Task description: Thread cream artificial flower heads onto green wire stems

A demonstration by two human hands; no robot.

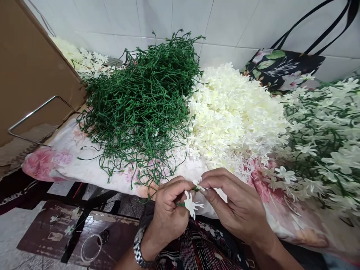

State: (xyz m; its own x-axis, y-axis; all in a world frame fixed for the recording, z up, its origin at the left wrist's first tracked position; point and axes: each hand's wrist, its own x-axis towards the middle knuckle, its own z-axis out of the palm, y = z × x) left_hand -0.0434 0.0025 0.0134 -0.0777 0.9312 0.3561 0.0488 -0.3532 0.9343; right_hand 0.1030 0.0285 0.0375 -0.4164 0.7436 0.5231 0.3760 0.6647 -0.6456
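My left hand (pixel 174 204), with a metal watch at the wrist, is closed around a green artificial flower stem. One white flower (pixel 192 204) on that stem sticks out below the thumb. My right hand (pixel 234 204) pinches a small white flower head (pixel 198 184) at the tip of the stem, right beside my left thumb. Most of the stem is hidden inside my left fingers. Beyond the hands lie a heap of bare green plastic stems (pixel 143 90) and a pile of loose cream-white flower heads (pixel 233 108).
White flowers on green stems (pixel 332 142) are heaped at the right. A floral cloth (pixel 67 161) covers the work surface. At the left stand a cardboard box (pixel 33 71) and a bent metal rod (pixel 36 111). A black floral bag (pixel 284 69) leans against the tiled wall (pixel 225 22).
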